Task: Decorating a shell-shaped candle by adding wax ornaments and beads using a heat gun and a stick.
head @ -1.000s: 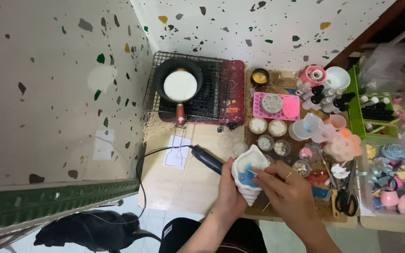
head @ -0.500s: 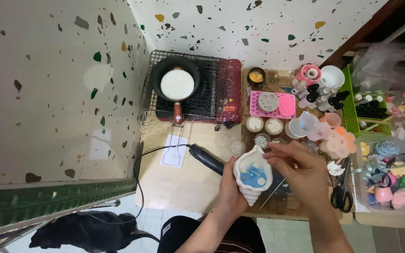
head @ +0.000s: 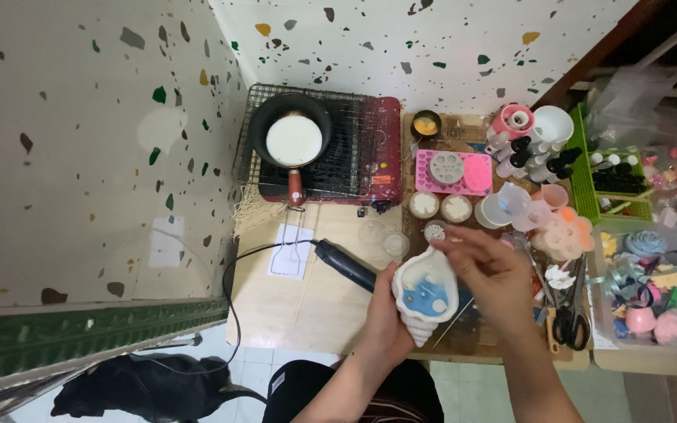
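The left hand (head: 389,313) cups a white conch-shaped dish (head: 423,291) from below, fingers wrapped round it, keeping its blue filling level. Just above its rim the right hand (head: 489,270) hovers, fingertips pinched together; on what, I cannot tell. Beyond lie small bead jars (head: 435,233) and scissors (head: 568,323).

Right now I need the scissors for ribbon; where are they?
The black-handled scissors lie at the table's right, just beyond the right hand, beside the ribbon tray.
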